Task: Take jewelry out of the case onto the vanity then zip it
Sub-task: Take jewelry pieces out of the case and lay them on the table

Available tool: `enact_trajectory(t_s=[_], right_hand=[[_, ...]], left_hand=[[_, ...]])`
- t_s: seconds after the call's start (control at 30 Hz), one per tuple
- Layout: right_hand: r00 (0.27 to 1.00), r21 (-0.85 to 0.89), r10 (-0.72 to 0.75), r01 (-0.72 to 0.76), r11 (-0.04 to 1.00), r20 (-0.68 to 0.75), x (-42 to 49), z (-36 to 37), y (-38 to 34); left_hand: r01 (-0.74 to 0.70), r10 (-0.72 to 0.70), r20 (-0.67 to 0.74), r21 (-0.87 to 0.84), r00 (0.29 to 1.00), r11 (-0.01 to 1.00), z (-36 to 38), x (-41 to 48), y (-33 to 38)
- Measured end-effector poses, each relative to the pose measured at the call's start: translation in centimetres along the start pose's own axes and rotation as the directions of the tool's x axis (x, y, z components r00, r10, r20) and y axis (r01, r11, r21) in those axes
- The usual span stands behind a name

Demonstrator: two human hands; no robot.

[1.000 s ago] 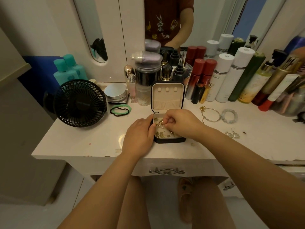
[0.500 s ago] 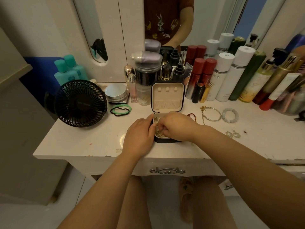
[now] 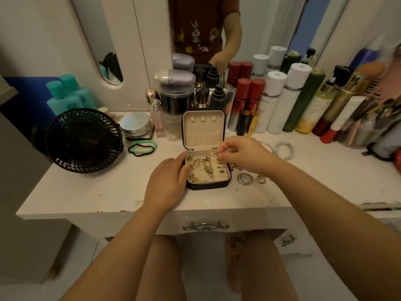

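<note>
A small black jewelry case (image 3: 207,185) with a cream lining stands open on the white vanity (image 3: 91,192), its lid (image 3: 203,129) upright. Gold chains and earrings (image 3: 200,167) lie tangled in its tray. My left hand (image 3: 167,183) rests against the case's left side, fingers curved along the wall. My right hand (image 3: 240,154) hovers over the tray's far right corner and pinches a small gold piece (image 3: 215,154) between thumb and fingertips. Silver hoops (image 3: 244,178), a gold ring (image 3: 261,179) and a pale bead bracelet (image 3: 283,150) lie on the vanity right of the case.
A black desk fan (image 3: 83,140) stands at the left, with green and black hair ties (image 3: 142,147) beside it. Behind the case stand several bottles, red spray cans (image 3: 247,101) and white cans (image 3: 282,98). A round tin (image 3: 135,124) sits at the back left. A drawer handle (image 3: 205,227) is below.
My right hand has lifted out of the tray and moved to its far right corner, pinching a small gold piece. Hoops and a ring now show right of the case. My left hand stayed.
</note>
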State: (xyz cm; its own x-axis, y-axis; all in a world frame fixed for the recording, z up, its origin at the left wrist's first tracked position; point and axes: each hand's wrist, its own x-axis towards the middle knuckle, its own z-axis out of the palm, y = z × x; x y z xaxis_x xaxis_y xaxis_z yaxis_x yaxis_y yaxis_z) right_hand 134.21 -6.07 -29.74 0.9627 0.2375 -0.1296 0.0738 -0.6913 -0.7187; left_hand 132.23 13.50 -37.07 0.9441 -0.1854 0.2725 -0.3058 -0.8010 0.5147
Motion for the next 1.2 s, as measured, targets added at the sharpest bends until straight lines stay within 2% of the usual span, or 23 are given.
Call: enact_trajectory(t_s=[0.17, 0.3, 0.5, 0.67, 0.87, 1.03, 1.2], right_hand=[[0.977, 0.057, 0.169, -0.163, 0.985, -0.128, -2.0, -3.9, 3.2], [0.919, 0.096, 0.324, -0.31, 0.946, -0.224, -4.1, -6.9, 6.7], [0.815, -0.044, 0.481, -0.52, 0.853, -0.323, -6.2, -8.1, 10.6], [0.784, -0.076, 0.523, -0.575, 0.815, -0.334, -6.0, -7.8, 11.4], [0.798, -0.042, 0.551, -0.577, 0.816, -0.246, -5.8, -8.0, 11.1], [0.775, -0.031, 0.528, -0.572, 0.819, -0.346, -5.3, -8.1, 11.2], [0.762, -0.018, 0.553, -0.593, 0.805, -0.337, -5.1, -7.9, 11.3]], left_hand=[[0.001, -0.001, 0.013, 0.003, 1.0, 1.0, 0.2, 0.0, -0.4], [0.01, -0.011, 0.017, 0.028, 1.0, 1.0, 0.6, 0.2, -0.9], [0.018, -0.018, 0.014, 0.053, 1.0, 0.998, 0.8, 0.3, -0.9], [0.017, -0.019, 0.023, 0.055, 1.0, 0.998, 0.8, 0.3, -0.7], [0.014, -0.015, 0.032, 0.032, 0.999, 0.999, 0.6, 0.3, -0.7], [-0.006, 0.006, 0.02, 0.024, 1.0, 1.0, 0.7, 0.4, -0.9], [-0.007, 0.006, 0.017, 0.022, 1.0, 1.0, 0.7, 0.4, -0.9]])
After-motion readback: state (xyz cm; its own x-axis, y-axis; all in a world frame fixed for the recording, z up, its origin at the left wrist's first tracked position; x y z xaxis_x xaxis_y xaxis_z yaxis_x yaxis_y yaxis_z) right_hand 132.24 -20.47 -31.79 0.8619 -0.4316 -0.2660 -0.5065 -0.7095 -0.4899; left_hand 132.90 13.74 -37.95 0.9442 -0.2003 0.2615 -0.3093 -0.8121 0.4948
